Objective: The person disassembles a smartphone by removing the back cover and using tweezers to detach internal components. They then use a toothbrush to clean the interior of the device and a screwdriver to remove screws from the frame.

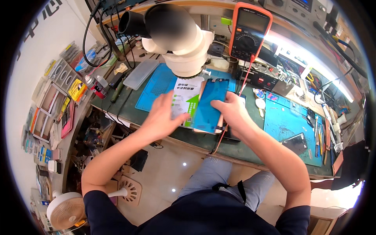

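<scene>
A phone-sized flat panel covered in blue film (211, 103) is tilted over the bench. My right hand (234, 112) grips its right edge, with the thumb lying on the blue face. Directly left of the panel is a white and green printed package (184, 100), flat on the mat. My left hand (166, 116) rests at the package's left edge, thumb and fingers spread apart over it. Under the panel a pale brown edge shows; the rest of what lies beneath is hidden. A dark flat object, partly covered, lies beneath my right hand.
A white microscope (178, 43) rises just beyond the package. An orange multimeter (250, 33) stands at the back, its red lead running down beside my right hand. Blue mats (274, 117) cover parts of the green bench. On the right lie a dark phone part (295, 143) and several tools.
</scene>
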### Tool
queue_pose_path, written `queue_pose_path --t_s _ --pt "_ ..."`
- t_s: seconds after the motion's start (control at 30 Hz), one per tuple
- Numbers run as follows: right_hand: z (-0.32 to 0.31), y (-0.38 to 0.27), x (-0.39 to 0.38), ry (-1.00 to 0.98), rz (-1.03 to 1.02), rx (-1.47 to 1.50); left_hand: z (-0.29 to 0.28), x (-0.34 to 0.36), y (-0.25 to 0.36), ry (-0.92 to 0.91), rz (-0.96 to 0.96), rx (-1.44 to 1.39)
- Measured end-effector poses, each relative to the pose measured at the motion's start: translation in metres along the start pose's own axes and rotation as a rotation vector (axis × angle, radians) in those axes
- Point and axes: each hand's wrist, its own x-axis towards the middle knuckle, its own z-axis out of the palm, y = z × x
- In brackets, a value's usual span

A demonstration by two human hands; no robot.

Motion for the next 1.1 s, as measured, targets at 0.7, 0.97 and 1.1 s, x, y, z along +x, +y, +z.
queue_pose_path --t_s 0.7,0.97,1.1 --pt "0.024 0.01 0.02 -0.131 0.188 0.142 -0.008 0.01 -0.028 -0.049 -0.269 -0.663" --pt "0.095 0.023 0.072 0.074 0.014 -0.319 -0.013 0.007 -0.011 -0.128 -0.33 -0.546" --pt "0.1 0.044 0.081 0.203 -0.044 -0.418 -0.017 0.002 0.005 -0.176 -0.363 -0.687"
